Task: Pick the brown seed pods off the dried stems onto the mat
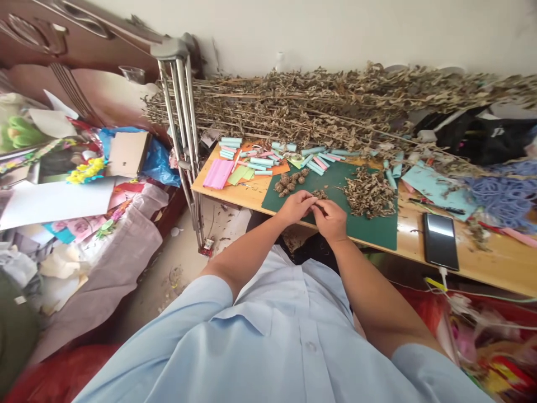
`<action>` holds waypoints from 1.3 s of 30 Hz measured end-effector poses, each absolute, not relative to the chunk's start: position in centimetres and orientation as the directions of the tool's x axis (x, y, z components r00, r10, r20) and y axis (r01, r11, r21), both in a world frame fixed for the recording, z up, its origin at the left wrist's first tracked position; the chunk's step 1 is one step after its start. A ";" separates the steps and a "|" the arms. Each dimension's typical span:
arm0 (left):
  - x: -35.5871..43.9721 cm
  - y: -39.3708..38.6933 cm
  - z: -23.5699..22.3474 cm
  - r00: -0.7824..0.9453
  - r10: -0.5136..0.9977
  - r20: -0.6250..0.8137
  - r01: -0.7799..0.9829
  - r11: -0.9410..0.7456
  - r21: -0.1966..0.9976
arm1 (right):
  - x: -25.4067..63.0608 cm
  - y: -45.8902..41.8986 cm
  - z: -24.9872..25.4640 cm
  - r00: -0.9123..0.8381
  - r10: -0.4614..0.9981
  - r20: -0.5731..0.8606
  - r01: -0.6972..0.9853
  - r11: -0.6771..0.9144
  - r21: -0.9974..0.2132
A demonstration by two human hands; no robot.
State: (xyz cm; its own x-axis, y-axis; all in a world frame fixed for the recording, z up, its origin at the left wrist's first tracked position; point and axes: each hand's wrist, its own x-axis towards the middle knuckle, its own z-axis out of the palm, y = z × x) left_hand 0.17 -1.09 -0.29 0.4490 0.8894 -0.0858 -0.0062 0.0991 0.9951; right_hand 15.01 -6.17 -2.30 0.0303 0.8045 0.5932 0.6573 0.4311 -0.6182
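Note:
My left hand (297,207) and my right hand (331,220) meet above the front edge of a green cutting mat (377,229). Both are closed, fingertips pinched together; whatever lies between them is too small to make out. Just beyond the fingers is a little heap of brown crumbs (321,194). A cluster of brown balls (289,182), apparently of dried leaf, sits on the mat to the left. To the right lies a larger pile of crumpled dry leaves (369,193).
Rolled paper pieces (260,162) and pink paper strips (218,173) lie on the wooden table. Long dried leafy stems (293,106) run along the wall. Metal crutches (184,117) stand left; a plugged-in phone (440,240) and blue cord (501,196) lie right.

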 end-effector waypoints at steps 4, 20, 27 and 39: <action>0.2 -1.0 -0.5 0.450 0.889 -0.083 -0.051 0.118 0.992 | 15.0 -6.2 -2.1 0.036 0.809 0.587 0.642 0.432 -0.634; 0.1 -0.7 0.0 0.400 0.906 -0.139 -0.015 0.158 0.987 | 13.3 -5.8 -2.0 0.209 0.823 0.528 0.649 0.287 -0.705; -0.2 -0.9 0.5 0.413 0.894 -0.175 -0.112 0.241 0.964 | 13.3 -5.5 -1.7 0.364 0.908 0.210 0.326 0.087 -0.941; 0.0 -0.7 0.7 0.367 0.900 -0.236 -0.110 0.295 0.949 | 13.4 -5.7 -1.8 0.260 0.914 0.311 0.358 0.208 -0.910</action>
